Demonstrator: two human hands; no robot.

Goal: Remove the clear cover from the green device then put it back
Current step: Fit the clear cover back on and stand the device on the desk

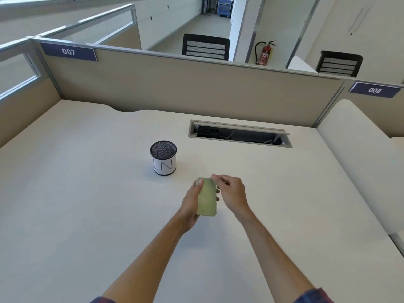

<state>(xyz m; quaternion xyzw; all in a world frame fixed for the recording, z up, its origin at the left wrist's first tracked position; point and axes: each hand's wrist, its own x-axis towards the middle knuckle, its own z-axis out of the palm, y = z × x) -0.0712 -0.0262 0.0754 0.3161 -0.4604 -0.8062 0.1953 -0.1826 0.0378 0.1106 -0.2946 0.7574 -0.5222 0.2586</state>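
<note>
L hand (190,203) wraps the green device (206,196), held above tabletop (87,204) nr mesh pen cup (163,158). R hand (230,193) fingers pinch its top-right corner; clear cover not distinguishable.

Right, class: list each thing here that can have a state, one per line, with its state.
green device: held above the desk, back facing the camera
clear cover: cannot tell if on or off
left hand: gripping the device's side
right hand: fingertips pinching the device's top corner
mesh pen cup: upright, looks empty
cable hatch: lid open
</note>
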